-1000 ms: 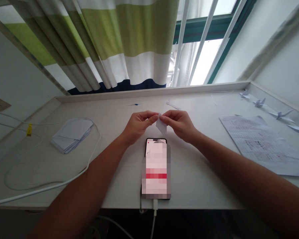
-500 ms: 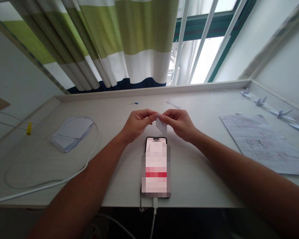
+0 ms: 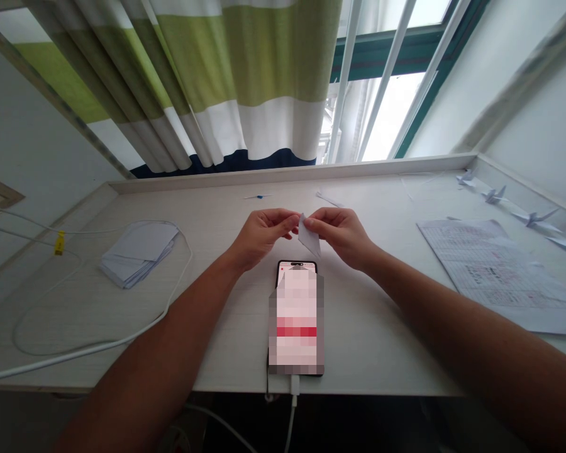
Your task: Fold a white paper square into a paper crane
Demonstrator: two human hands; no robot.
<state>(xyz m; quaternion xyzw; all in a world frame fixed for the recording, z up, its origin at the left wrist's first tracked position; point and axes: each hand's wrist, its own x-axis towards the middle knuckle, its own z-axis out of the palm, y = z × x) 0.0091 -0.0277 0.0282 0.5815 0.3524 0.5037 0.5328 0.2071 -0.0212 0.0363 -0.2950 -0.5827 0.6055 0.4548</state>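
A small piece of folded white paper [image 3: 310, 240] is held up just beyond the phone, its pointed end hanging down. My right hand [image 3: 340, 231] pinches its upper right part between thumb and forefinger. My left hand [image 3: 265, 234] is closed, thumb against forefinger, at the paper's upper left edge. The fingertips hide how much of that edge it grips. Below the hands a phone [image 3: 296, 302] lies on the desk with its screen lit and blurred out. A white charging cable [image 3: 293, 396] is plugged into its near end.
Stacked white paper [image 3: 139, 251] lies at left beside a looping white cable [image 3: 99, 348]. Printed sheets [image 3: 495, 270] lie at right, with several folded paper cranes [image 3: 535, 218] along the desk's right edge. A thin blue-and-white item [image 3: 259, 197] and a paper strip [image 3: 329, 200] lie farther back.
The folded paper has turned slightly and shifted right, showing more of its face. My left fingertips have moved from its top toward its left edge. The view has shifted a little.
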